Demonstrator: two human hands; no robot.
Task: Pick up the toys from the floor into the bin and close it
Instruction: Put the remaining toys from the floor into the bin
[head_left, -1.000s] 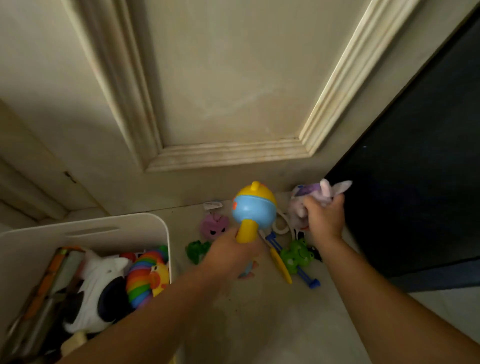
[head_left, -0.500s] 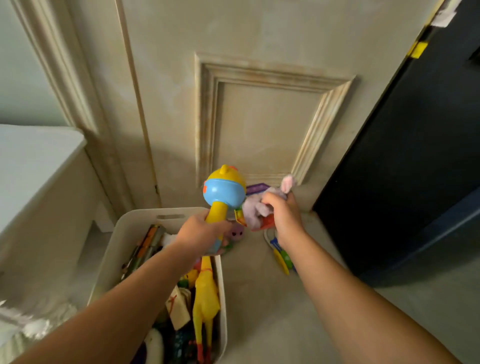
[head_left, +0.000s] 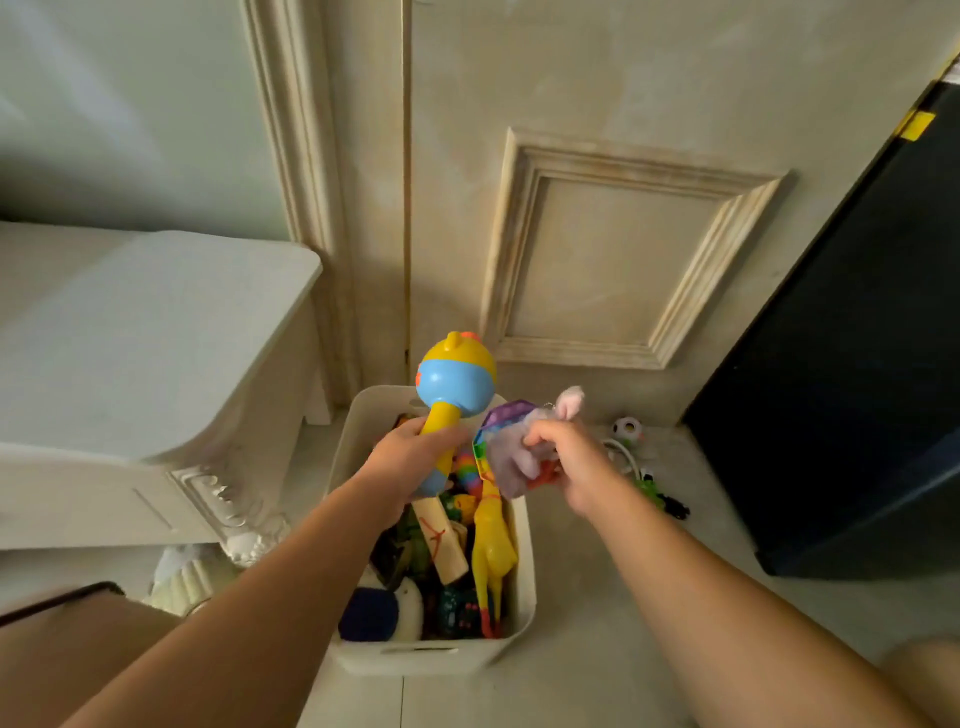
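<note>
A white bin (head_left: 524, 587) stands on the floor, filled with several toys, among them a yellow rubber chicken (head_left: 491, 545). My left hand (head_left: 410, 457) grips the yellow handle of a blue and yellow rattle (head_left: 456, 382) above the bin's far end. My right hand (head_left: 569, 462) holds a small lilac plush toy (head_left: 511, 452) together with a rainbow pop pad (head_left: 496, 421) over the bin's right rim. A few small toys (head_left: 649, 483) lie on the floor right of the bin, near the door.
A cream panelled door (head_left: 613, 249) rises behind the bin. A white carved piece of furniture (head_left: 156, 353) stands on the left. A dark cabinet (head_left: 852, 374) fills the right side. Pale floor (head_left: 597, 649) lies around the bin.
Both hands lifted their toys off the floor and carried them left, over the bin. The view rose and pulled back, so the whole bin shows.
</note>
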